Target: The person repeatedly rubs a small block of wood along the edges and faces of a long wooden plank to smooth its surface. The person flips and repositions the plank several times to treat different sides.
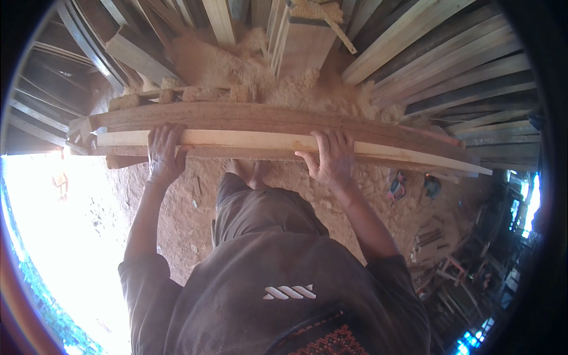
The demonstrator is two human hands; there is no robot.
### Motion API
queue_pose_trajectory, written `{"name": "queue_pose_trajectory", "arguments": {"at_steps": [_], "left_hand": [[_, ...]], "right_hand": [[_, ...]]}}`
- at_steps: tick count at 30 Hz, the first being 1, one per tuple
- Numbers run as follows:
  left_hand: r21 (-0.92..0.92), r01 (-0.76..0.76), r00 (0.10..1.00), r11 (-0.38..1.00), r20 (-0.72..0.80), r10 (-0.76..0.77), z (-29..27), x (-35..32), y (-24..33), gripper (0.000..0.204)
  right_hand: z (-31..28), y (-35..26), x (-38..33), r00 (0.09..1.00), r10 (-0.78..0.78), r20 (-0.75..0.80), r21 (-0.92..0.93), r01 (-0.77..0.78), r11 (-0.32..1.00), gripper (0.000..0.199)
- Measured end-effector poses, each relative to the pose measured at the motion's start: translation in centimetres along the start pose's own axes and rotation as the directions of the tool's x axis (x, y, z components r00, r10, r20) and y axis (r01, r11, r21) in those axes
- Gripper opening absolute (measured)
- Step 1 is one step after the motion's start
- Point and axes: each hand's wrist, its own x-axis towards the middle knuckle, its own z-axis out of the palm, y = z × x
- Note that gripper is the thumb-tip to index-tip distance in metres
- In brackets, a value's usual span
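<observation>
We are looking down at our own two hands on a long pale plank (248, 141). The plank lies flat in front of us and runs from side to side, so its long way goes left to right across our body. It sits on top of a few other long boards (236, 115) stacked under and behind it.

Our left hand (164, 152) is near the left end of the plank. Its fingers are laid over the top and curl down on the near edge, so it is closed around the plank. Our right hand (331, 157) is more toward the middle. Its fingers are spread on top and the thumb is tucked under the near edge, so it is gripping too. Both hands are about the same way out from us. A long piece of plank sticks out past the right hand, much more than past the left.

Behind the stack there are heaps of sawdust (236, 71) and curly wood bits. More boards (449, 71) lean and lie all around, to the back, the left and the right. They are close to the far side of the stack.

Down below we see our bare foot (245, 171) on the dirt floor (195, 225), just under the plank. Small tools (414, 186) lie on the floor to the right, well apart from our hands. Nothing lies on top of the plank between the hands.
</observation>
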Motion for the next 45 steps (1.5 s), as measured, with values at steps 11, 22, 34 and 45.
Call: {"name": "queue_pose_trajectory", "arguments": {"at_steps": [11,22,34,45], "left_hand": [[-0.037,0.009,1.000,0.999,0.011,-0.008,-0.2,0.0,-0.1,0.049],[-0.029,-0.017,0.984,0.999,0.176,0.022,-0.3,3.5,-2.1,0.060],[-0.036,0.117,0.962,0.993,0.254,-0.104,0.9,5.9,-4.0,0.076],[-0.034,0.121,0.967,0.992,0.230,-0.110,1.2,5.7,-4.2,0.074]], "right_hand": [[-0.1,0.3,0.1,0.999,0.014,0.038,0.049,-0.016,0.999,0.057],[-0.9,3.8,2.9,0.962,-0.042,0.269,0.237,-0.024,0.971,0.054],[-2.2,4.9,7.0,0.788,0.081,0.611,0.187,-0.242,0.952,0.069],[-1.6,6.1,6.9,0.830,0.020,0.557,0.295,-0.220,0.930,0.059]]}}
